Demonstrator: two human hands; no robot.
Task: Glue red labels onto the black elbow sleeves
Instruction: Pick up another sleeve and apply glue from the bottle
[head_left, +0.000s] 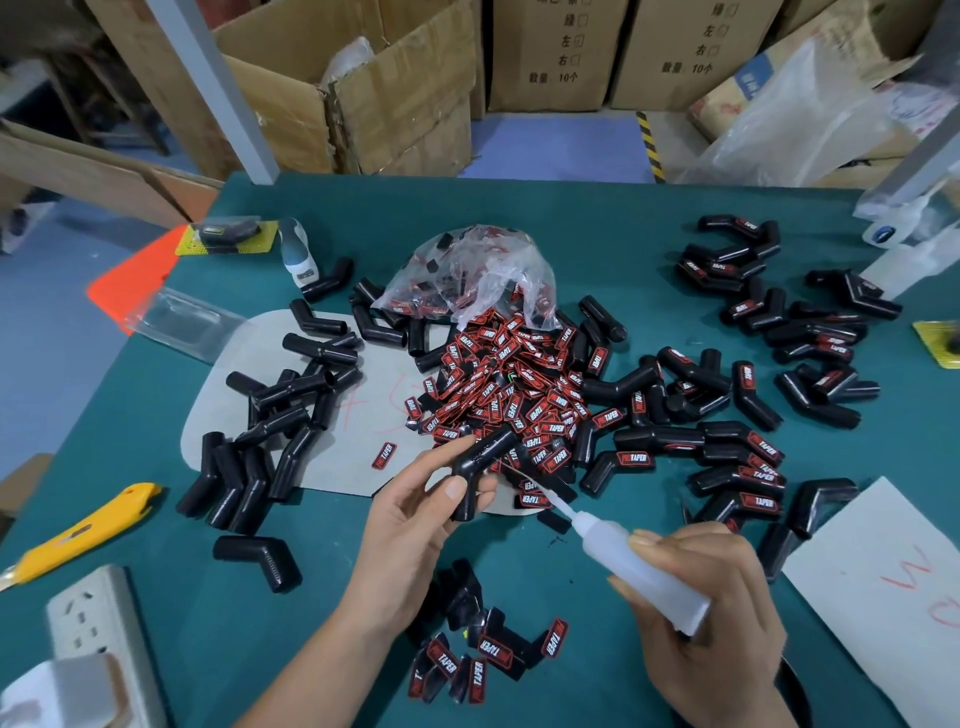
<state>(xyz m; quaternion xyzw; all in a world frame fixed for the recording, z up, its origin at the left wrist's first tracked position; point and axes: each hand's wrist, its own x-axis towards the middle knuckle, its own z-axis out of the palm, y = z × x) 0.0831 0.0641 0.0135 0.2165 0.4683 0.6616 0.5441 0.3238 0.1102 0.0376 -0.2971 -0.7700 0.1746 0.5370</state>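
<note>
Teal-covered worktable (597, 218), backed by stacked cardboard cartons (395, 88) on a blue floor.

Landmark: heap of red labels (511, 384) at table centre, spilling from a clear plastic bag (467, 275) at its far side.

Item, left hand (415, 512): just in front of the heap, thumb and fingers curled round one black elbow sleeve (480, 462), held tilted, its upper end reaching over the heap's near edge.

Item, right hand (711, 618): in front of the heap and to its right, fingers wrapped round a translucent glue bottle (639, 566). The thin nozzle points up-left and its tip sits at the held sleeve; whether it touches cannot be told.

Item, unlabelled sleeves (291, 405): a loose pile left of the heap, partly on a grey pad (337, 462). One loose label (384, 455) lies on the pad between this pile and the heap.

Item, labelled sleeves (737, 467): spread right of the heap, more further back right.

Item, small cluster of labelled pieces (488, 654): in front of the heap, between the two forearms.

Item, yellow utility knife (78, 535): well left of the heap, near the table edge.

Item, white power strip (93, 618): near left corner.

Item, white sheet with red marks (883, 582): near right of the heap.
</note>
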